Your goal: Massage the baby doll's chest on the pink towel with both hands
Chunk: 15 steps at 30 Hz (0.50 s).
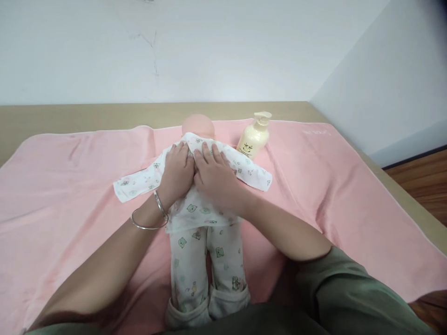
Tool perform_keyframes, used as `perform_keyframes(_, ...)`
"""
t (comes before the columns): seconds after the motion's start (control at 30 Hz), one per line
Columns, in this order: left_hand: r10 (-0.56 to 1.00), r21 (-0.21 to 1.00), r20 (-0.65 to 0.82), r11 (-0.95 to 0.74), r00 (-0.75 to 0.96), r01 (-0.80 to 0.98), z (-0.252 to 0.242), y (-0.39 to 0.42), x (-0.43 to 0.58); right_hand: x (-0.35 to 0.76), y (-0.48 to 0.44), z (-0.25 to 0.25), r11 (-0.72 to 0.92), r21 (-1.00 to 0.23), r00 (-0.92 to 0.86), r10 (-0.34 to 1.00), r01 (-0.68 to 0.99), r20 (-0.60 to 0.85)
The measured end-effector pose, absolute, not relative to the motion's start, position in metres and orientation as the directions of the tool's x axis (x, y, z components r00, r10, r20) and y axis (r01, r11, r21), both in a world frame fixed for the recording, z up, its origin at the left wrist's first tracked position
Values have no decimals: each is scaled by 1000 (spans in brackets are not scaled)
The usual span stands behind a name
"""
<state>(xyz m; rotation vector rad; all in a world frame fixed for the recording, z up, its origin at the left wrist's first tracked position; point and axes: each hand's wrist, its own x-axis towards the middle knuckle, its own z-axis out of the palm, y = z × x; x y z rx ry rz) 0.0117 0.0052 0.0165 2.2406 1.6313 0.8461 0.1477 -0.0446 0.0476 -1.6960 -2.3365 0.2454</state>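
A baby doll (198, 124) lies with its bald head away from me, dressed in a white printed top (195, 211) and matching trousers (190, 270) with turned-up cuffs. Its sleeves stretch out to both sides. On the upper left of the doll's torso rests my left hand (179, 172), flat, fingers pointing to the head. Beside it my right hand (218, 177) lies flat with fingers spread on the upper right of the torso. The two hands meet near the middle. No face of the doll shows.
A cream pump bottle (254, 137) leans tilted just right of the doll's head. Underneath spreads a pink blanket (314, 186) with some creases, over a light wooden table (70, 114). A white wall (226, 51) stands behind. A silver bangle (161, 209) circles my left wrist.
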Motion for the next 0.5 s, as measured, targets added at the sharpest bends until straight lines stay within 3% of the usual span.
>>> perform_keyframes(0.2,940,449,216,-336,264,828,28,-18,20,168,-10,45,234,-370,-226,972,899,68)
perform_keyframes(0.33,910,447,214,-414,355,793,44,-28,21,170,-10,42,294,-301,-283,956,907,82)
perform_keyframes(0.5,928,517,212,-372,305,771,39,-9,11,161,-30,43,338,-188,-319,940,922,125)
